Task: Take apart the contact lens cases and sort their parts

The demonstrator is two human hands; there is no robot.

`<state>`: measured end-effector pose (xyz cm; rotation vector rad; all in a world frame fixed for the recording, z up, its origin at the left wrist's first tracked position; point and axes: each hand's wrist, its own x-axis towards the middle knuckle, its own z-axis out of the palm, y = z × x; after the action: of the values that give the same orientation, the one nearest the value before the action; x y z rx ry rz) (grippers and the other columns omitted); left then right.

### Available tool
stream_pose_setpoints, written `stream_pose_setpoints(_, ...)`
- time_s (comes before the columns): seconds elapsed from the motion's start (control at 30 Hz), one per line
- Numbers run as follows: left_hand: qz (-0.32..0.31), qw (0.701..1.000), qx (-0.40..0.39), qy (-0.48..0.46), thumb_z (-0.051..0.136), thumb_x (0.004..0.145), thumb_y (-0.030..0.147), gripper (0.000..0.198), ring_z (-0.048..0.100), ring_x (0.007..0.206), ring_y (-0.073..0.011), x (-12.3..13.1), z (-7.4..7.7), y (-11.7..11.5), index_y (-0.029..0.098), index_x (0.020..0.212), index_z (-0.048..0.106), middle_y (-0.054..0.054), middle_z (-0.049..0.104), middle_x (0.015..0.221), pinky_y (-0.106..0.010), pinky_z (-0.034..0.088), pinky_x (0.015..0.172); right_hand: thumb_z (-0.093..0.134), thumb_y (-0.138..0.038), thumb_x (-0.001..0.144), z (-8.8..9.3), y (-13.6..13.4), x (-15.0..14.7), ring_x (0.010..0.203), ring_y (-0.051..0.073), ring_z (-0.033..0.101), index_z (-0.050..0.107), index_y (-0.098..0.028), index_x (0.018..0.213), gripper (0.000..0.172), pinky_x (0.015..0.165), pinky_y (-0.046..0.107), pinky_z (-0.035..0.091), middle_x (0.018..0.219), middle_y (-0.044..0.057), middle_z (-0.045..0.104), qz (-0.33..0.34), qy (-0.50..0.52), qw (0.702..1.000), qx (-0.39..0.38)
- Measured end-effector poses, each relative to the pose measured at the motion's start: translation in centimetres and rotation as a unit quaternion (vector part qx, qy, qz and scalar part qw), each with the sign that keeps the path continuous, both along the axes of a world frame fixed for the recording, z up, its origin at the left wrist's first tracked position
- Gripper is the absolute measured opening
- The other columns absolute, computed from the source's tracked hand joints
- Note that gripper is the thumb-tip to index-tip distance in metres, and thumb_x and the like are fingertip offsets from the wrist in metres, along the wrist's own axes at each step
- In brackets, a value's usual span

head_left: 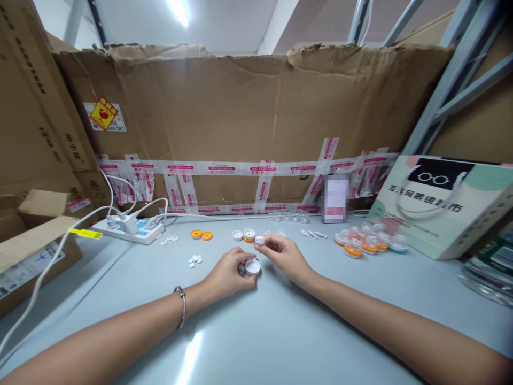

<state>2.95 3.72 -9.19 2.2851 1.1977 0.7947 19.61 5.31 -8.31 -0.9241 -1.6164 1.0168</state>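
Left hand [231, 270] is being clamped on a round white cup [252, 266], right hand [285, 256], at one o'clock, on a tiny white piece [259, 240], maybe dropped if pinched loosely.

A tall brown cardboard panel [224, 101] with a ragged top edge stood behind the pale blue-grey table [296, 337], crossed by white tape with red print [260, 169] and marked with a yellow-and-red diamond sticker [103, 113]. On the left, a white-and-blue power strip [145, 233] with plugs in it lay near an open brown cardboard box [67, 261]. On the right, a pale green bag [433, 219] with rope handles and a glasses drawing stood beside a clear bottle with a green label [487, 272].
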Motion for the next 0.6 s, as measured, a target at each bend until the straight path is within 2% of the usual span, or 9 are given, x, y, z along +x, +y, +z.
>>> stream_pose_setpoints(0.1,0.0,0.999,0.004,-0.048,0.068,0.065,0.027,0.054,0.052,0.091,-0.0196,-0.2,1.0,-0.2,0.02,0.116,0.054,-0.006,0.054,0.102,-0.029,0.044,0.08,0.062,-0.038,0.069,0.4,0.1,0.2,0.067,0.015,0.055,0.063,-0.018,0.07,0.021,0.067,0.028,0.043,0.066,0.0,0.06,0.003,0.016,0.999,-0.028)
stream_pose_setpoints(0.17,0.004,0.994,0.011,-0.108,0.063,0.074,0.033,0.049,0.05,0.101,-0.0205,-0.4,2.1,-0.3,0.023,0.121,0.05,-0.007,0.052,0.111,-0.031,0.043,0.085,0.061,-0.04,0.07,0.7,0.0,0.2,0.066,0.015,0.054,0.063,-0.017,0.068,0.023,0.068,0.028,0.043,0.064,0.0,0.06,0.021,0.019,0.999,-0.027)
stream_pose_setpoints(0.23,-0.004,0.987,0.014,-0.159,0.055,0.082,0.032,0.037,0.051,0.102,-0.019,-0.6,3.1,-0.2,0.023,0.118,0.053,-0.006,0.054,0.11,-0.032,0.043,0.087,0.059,-0.042,0.072,0.9,-0.1,0.2,0.066,0.014,0.055,0.064,-0.017,0.066,0.026,0.069,0.027,0.043,0.063,0.0,0.06,0.047,0.019,0.998,-0.021)
stream_pose_setpoints(0.3,-0.035,0.982,0.012,-0.184,0.052,0.085,0.029,0.027,0.054,0.098,-0.0176,-0.7,3.6,-0.1,0.022,0.109,0.06,-0.006,0.058,0.104,-0.031,0.043,0.087,0.059,-0.042,0.073,1.0,-0.4,0.1,0.065,0.014,0.055,0.064,-0.017,0.065,0.027,0.068,0.027,0.043,0.063,0.0,0.061,0.073,0.017,0.997,-0.019)
stream_pose_setpoints(0.47,-0.067,0.977,0.024,-0.201,0.056,0.083,0.024,0.015,0.059,0.091,-0.0171,-0.9,3.5,0.3,0.019,0.094,0.065,-0.006,0.063,0.096,-0.028,0.048,0.078,0.065,-0.042,0.07,1.1,-0.6,0.0,0.058,0.012,0.054,0.066,-0.016,0.059,0.028,0.064,0.025,0.045,0.056,-0.001,0.061,0.09,0.034,0.993,-0.062)
stream_pose_setpoints(0.6,-0.065,0.975,0.142,-0.158,0.058,0.082,0.02,0.015,0.06,0.09,-0.0166,-1.1,3.5,0.2,0.018,0.096,0.062,-0.006,0.065,0.098,-0.028,0.05,0.076,0.072,-0.038,0.063,1.1,-0.5,-0.1,0.058,0.011,0.058,0.071,-0.017,0.074,0.024,0.064,0.026,0.048,0.061,-0.001,0.065,0.087,0.109,0.981,-0.131)
